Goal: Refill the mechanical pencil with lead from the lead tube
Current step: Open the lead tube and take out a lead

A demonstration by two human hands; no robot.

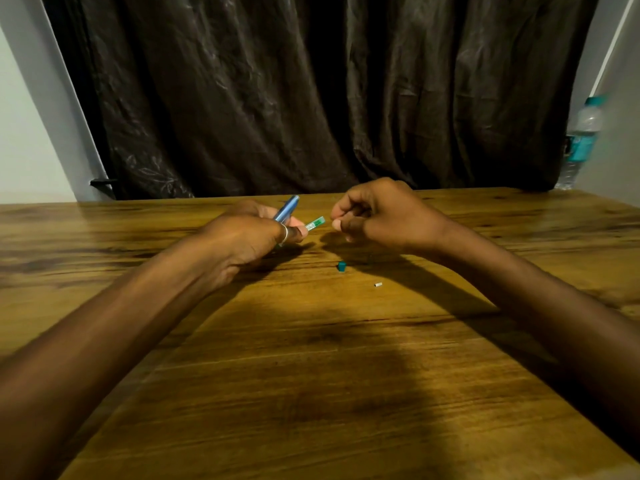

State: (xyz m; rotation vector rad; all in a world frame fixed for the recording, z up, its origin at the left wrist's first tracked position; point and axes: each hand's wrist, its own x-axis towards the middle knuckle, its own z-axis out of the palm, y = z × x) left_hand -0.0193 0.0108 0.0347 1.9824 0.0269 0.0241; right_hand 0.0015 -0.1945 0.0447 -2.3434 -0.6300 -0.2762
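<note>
Left hand above the wooden surface, fingers closed around both the blue mechanical pencil and the green lead tube, tube mouth toward the right hand. Right fingers pinched together just beside the tube; whether they hold lead, cannot tell. Small teal cap and tiny white piece lie on the surface nearer the person.

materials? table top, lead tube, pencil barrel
Table: wood or wood-look laminate, grain and dark knots, slight sheen.
Lead tube: looks like clear green plastic, printed label.
Pencil barrel: glossy blue, probably plastic; highlight could suit metal.
</note>
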